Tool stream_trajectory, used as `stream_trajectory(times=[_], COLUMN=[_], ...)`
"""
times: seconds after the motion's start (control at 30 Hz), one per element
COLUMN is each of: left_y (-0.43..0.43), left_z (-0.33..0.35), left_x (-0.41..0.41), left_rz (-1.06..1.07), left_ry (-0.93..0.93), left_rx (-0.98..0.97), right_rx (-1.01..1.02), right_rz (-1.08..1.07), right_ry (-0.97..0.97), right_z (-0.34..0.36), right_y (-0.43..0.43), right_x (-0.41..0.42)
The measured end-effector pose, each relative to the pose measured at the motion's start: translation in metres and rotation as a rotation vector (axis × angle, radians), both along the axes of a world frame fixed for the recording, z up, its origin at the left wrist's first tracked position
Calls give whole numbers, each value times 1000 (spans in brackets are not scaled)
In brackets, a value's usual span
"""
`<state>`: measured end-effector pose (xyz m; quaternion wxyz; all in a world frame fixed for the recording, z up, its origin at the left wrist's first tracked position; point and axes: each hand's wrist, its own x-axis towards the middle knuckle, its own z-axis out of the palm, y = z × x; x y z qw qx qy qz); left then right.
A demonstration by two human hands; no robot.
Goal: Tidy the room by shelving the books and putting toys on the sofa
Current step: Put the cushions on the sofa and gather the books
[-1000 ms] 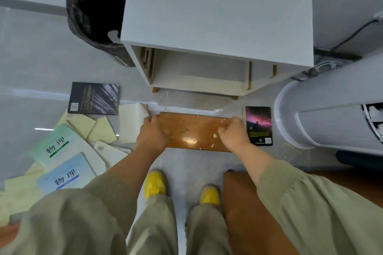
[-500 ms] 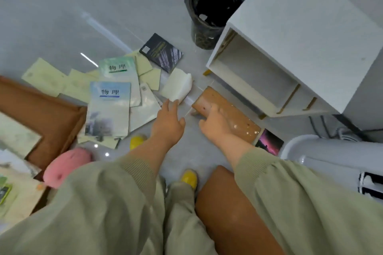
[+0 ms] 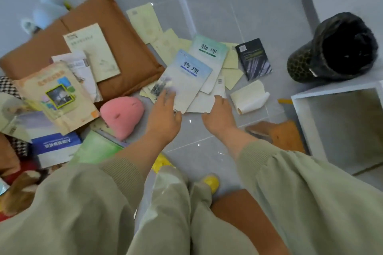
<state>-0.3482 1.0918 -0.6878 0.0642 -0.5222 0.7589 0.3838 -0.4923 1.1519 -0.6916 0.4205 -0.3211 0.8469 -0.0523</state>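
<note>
Just ahead of the left hand a blue book lies flat on the floor. The hand's fingers are stretched out, loosely together, and touch the book's near edge. The fingertips are blurred, so I cannot tell whether any of them goes under the cover. The right hand is just beside the left one, palm down. Its fingers are straight and rest on the pale papers that stick out from under the blue book. Neither hand grips anything.

Beyond both hands, partly under the blue book, is a green book. Further out from the right hand lies a dark book. Near the right hand's outer side is a rolled booklet, with a wooden board beside the wrist. Past these stand an open white shelf and a black bin.

Close to the left hand's outer side a pink toy sits on the floor, touching the edge of a brown cushion that carries more books. Further out on that side are a yellow book and a blue and white book.
</note>
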Motion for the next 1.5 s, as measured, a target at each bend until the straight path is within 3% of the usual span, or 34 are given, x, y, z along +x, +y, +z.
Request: stream_trajectory(times=[0.33,0.6,0.83,0.9,1.0,1.2,1.3,1.5], left_y=[-104,-142,-187,-201,-219,-229,-226,-231], left_z=[-23,-93,-191,-228,-294,-385,-400,-373], left_x=[118,179,183,171,165,162,155,155], left_rz=[373,721,902,848,573,293,240,286], left_ry=[5,-37,-41,-49,-256,-468,-544,-507], left_rx=[61,126,128,143,7,-142,-173,-100], right_rx=[-49,-18,46,39,88,92,30,-72], right_rz=[250,426,370,316,196,98,56,24], right_ry=[-32,-120,-173,-131,2,-7,98,-85], right_z=[-26,-100,-203,-245,-315,-411,-423,-373], right_y=[-142,-226,-291,-305,-330,-351,-351,-354], right_x=[108,155,159,154,141,127,133,136])
